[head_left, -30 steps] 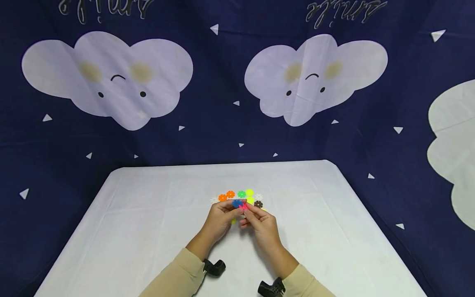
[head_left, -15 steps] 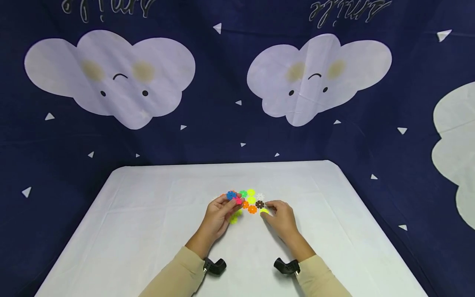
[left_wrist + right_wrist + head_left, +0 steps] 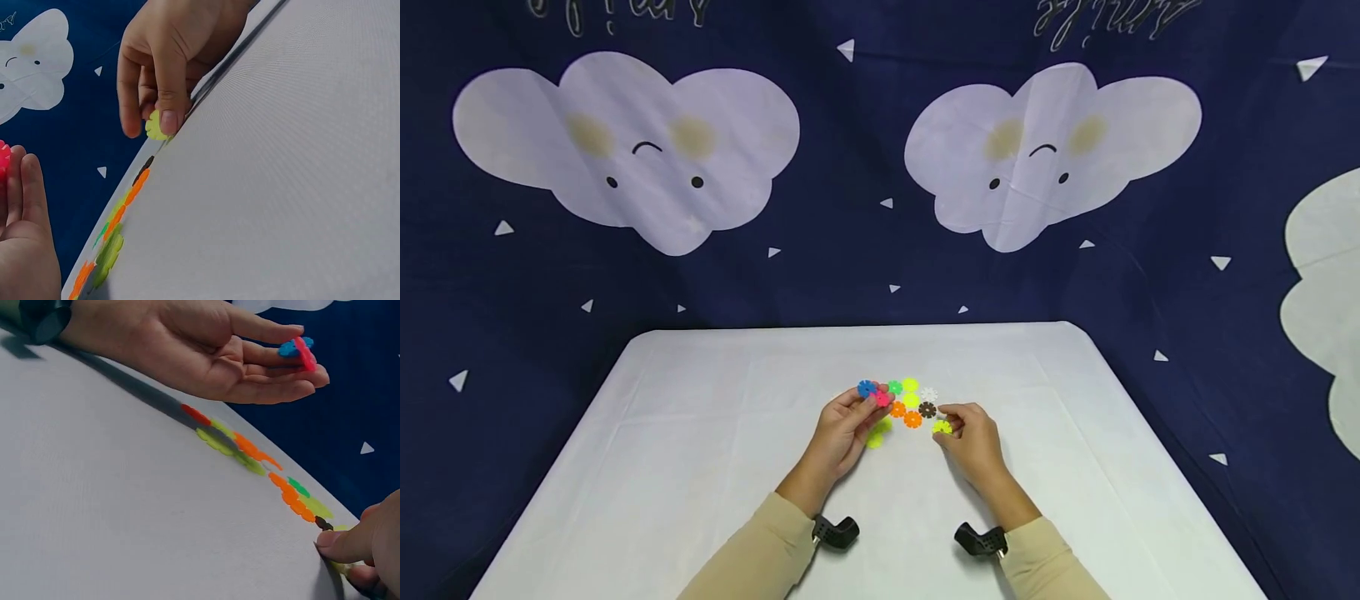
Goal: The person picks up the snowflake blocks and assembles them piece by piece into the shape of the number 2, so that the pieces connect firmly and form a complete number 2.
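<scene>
My left hand (image 3: pixel 837 432) holds a blue snowflake disc (image 3: pixel 867 388) and a pink snowflake disc (image 3: pixel 882 399), slotted together at an angle, above the table. The right wrist view shows the joined blue disc (image 3: pixel 288 349) and pink disc (image 3: pixel 305 356) by the thumb and fingers. My right hand (image 3: pixel 977 440) pinches a yellow snowflake disc (image 3: pixel 942 427) between thumb and forefinger at the right side of the loose discs. In the left wrist view this yellow disc (image 3: pixel 154 127) stands tilted on edge under the thumb.
Loose snowflake discs lie between the hands: orange (image 3: pixel 913 419), brown (image 3: pixel 927 410), white (image 3: pixel 928 394), green (image 3: pixel 895 387) and several yellow ones (image 3: pixel 875 439). The left hand hides some of them. A white cloth covers the table (image 3: pixel 722 483); behind hangs a dark blue cloud-print curtain (image 3: pixel 842 167).
My right hand has let go of the pink disc, moved right and picked up a yellow disc. My left hand has kept the joined blue and pink discs, shifting slightly left and up.
</scene>
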`<act>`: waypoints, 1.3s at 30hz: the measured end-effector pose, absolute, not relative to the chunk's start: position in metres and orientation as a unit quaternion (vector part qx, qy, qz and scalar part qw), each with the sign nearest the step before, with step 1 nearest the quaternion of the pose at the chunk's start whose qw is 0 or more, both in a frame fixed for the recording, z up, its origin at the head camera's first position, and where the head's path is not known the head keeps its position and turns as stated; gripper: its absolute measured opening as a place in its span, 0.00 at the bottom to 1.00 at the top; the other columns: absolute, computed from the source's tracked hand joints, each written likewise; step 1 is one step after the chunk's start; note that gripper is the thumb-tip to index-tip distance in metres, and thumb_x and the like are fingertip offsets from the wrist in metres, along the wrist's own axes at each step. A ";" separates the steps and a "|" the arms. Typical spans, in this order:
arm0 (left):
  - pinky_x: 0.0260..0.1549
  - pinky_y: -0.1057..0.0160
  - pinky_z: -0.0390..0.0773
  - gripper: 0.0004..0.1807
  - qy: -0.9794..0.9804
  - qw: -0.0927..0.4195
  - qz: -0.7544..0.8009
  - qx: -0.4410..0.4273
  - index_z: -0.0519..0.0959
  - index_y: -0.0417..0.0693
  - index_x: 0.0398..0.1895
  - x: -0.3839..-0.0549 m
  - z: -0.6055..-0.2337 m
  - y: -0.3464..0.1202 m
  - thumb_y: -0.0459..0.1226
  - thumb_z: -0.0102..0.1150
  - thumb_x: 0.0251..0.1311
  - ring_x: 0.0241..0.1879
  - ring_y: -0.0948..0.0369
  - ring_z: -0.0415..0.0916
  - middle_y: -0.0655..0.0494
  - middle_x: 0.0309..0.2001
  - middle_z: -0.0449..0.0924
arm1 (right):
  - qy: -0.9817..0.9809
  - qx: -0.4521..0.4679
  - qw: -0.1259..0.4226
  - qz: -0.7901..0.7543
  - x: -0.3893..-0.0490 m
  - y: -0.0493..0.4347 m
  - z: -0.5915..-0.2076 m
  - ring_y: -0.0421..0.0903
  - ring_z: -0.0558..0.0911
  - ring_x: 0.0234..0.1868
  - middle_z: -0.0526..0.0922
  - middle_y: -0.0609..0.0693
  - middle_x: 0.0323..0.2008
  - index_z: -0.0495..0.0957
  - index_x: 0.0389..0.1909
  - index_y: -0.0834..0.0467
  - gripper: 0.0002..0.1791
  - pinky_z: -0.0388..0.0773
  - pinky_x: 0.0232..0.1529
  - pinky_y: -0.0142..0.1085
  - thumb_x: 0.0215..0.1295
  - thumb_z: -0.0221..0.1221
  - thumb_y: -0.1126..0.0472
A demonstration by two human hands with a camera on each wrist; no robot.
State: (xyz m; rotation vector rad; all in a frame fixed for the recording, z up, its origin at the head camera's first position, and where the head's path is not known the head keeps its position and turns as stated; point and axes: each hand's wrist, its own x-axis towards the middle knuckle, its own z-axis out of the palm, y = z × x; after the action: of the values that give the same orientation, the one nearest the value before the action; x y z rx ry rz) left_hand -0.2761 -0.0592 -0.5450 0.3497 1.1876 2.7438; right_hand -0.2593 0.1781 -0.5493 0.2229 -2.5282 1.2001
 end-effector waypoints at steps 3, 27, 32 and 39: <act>0.64 0.47 0.75 0.11 0.396 0.072 0.908 0.114 0.78 0.28 0.57 -0.277 -0.546 -0.058 0.22 0.53 0.76 0.55 0.49 0.84 0.26 0.62 0.75 | -0.883 0.055 0.154 0.439 -0.257 0.180 -0.549 0.44 0.80 0.33 0.82 0.50 0.35 0.90 0.42 0.62 0.17 0.81 0.33 0.33 0.51 0.79 0.75; 0.58 0.54 0.81 0.14 0.442 0.107 0.875 0.165 0.87 0.38 0.49 -0.271 -0.548 -0.056 0.18 0.56 0.71 0.54 0.52 0.84 0.40 0.57 0.84 | -0.663 0.098 0.039 0.741 -0.234 0.141 -0.535 0.51 0.90 0.33 0.85 0.69 0.38 0.81 0.56 0.76 0.16 0.88 0.42 0.43 0.68 0.63 0.81; 0.55 0.56 0.83 0.13 0.462 0.111 0.864 0.167 0.87 0.39 0.49 -0.271 -0.547 -0.056 0.20 0.58 0.71 0.51 0.55 0.85 0.42 0.56 0.85 | -0.676 0.117 0.069 0.724 -0.232 0.139 -0.534 0.54 0.90 0.33 0.86 0.67 0.37 0.83 0.54 0.73 0.16 0.89 0.41 0.42 0.67 0.65 0.80; 0.54 0.57 0.84 0.12 0.479 0.112 0.852 0.181 0.88 0.39 0.49 -0.271 -0.549 -0.056 0.21 0.59 0.71 0.51 0.55 0.85 0.43 0.54 0.86 | -0.692 0.162 0.108 0.696 -0.231 0.137 -0.535 0.59 0.89 0.32 0.86 0.72 0.37 0.83 0.53 0.75 0.14 0.89 0.38 0.40 0.66 0.65 0.80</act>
State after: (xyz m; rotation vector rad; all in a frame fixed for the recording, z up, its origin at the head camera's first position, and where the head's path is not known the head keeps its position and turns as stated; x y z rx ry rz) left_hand -0.2712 -0.0562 -0.5490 0.5303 1.4062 2.4996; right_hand -0.2308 0.1372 -0.5351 0.4770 -2.0346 2.0466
